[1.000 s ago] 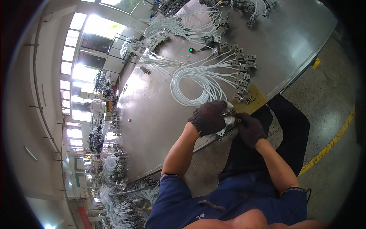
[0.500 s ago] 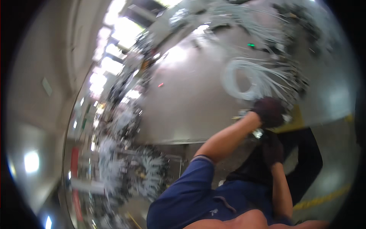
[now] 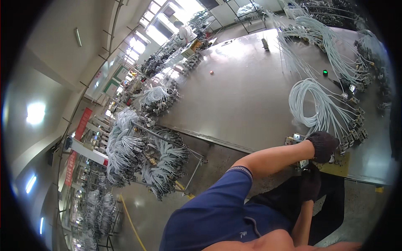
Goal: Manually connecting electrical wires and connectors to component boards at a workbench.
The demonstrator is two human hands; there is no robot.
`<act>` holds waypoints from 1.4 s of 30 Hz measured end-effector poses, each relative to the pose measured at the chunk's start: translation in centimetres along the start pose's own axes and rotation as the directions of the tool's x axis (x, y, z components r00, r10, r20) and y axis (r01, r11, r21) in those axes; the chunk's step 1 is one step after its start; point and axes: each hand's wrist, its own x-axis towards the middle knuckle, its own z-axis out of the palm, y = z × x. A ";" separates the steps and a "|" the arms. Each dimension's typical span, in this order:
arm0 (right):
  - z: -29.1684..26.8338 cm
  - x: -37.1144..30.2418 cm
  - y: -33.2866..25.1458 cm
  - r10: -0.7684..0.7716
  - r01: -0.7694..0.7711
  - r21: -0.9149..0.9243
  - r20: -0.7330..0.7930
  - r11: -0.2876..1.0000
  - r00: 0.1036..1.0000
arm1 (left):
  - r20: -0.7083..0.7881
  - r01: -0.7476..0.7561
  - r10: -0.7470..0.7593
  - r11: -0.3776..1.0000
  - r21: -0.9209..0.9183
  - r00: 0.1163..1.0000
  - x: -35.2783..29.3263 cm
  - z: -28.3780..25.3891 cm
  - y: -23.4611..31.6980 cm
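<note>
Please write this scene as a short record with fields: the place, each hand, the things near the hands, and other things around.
Place: workshop with a large grey metal table
Left hand: in a dark glove, at the table's near edge, on a small metal part
Right hand: in a dark glove, just below the table edge, under the left hand
Near the hands: coil of white cables with a row of connectors; yellow pad
Around: rack hung with cable bundles; green button
</note>
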 end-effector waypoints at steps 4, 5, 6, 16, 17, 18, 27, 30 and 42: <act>0.4 -0.1 -0.2 0.063 -0.063 0.022 0.020 0.998 0.998 | 0.010 -0.003 0.004 0.997 -0.083 1.000 -1.5 0.7 -1.9; 0.5 -0.2 -0.3 0.098 -0.098 0.022 0.019 0.995 0.995 | -0.038 -0.082 0.081 0.996 -0.037 0.996 -2.0 0.7 -2.5; 0.5 -0.2 -0.4 0.101 -0.100 -0.035 0.037 0.994 0.994 | -0.035 -0.160 0.160 0.987 0.005 0.987 -2.2 0.8 -3.1; 0.8 -1.6 -0.5 0.197 -0.195 -0.037 0.069 0.980 0.978 | 0.220 0.042 -0.028 0.997 -0.061 0.975 -2.7 -1.8 -2.6; 0.8 -1.6 0.0 0.134 -0.135 0.007 0.054 0.991 0.989 | 0.233 0.036 -0.021 0.998 -0.057 0.972 -2.7 -1.7 -2.7; 0.9 -1.4 0.6 0.196 -0.195 -0.025 0.073 0.981 0.978 | 0.217 0.070 -0.010 0.961 -0.269 0.976 -2.7 -1.6 -2.8; 0.1 -1.2 0.9 0.145 -0.147 0.070 0.032 0.987 0.989 | 0.240 0.082 -0.026 0.970 -0.228 0.970 -2.7 -2.2 -1.3; -0.9 -1.3 -0.6 0.211 -0.207 0.081 -0.035 0.975 0.977 | 0.238 -0.017 0.023 0.999 -0.027 0.971 -1.9 -2.9 -0.2; -2.6 -0.5 -1.0 0.148 -0.109 0.140 -0.313 0.984 0.938 | 0.471 -0.354 0.179 0.881 0.314 0.864 1.5 -3.0 2.6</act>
